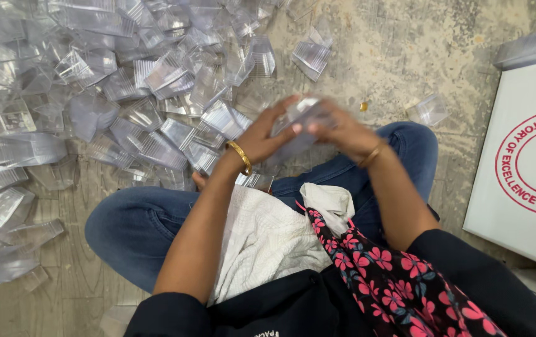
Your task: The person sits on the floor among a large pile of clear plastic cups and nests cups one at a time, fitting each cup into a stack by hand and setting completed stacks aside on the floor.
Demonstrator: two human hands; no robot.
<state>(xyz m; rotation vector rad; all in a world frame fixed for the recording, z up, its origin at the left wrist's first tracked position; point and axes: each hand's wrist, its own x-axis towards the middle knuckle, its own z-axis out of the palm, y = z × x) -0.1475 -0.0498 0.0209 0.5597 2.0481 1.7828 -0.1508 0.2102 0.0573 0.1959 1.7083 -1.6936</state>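
I sit cross-legged on the floor in blue jeans. Both hands meet in front of my knees around one clear plastic piece point(299, 118), which is blurred. My left hand point(261, 138), with a gold bangle at the wrist, grips it from the left. From the right, my right hand point(341, 132), also with a bangle, holds its other side. A large heap of similar clear plastic pieces point(93, 93) spreads over the floor just beyond and to the left of my hands.
A white cardboard box point(523, 168) with a red round print stands at the right. One loose clear piece point(431, 110) lies near my right knee. A white cloth point(268, 237) and a black floral scarf point(380, 268) lie in my lap. The floor point(405, 56) is worn concrete.
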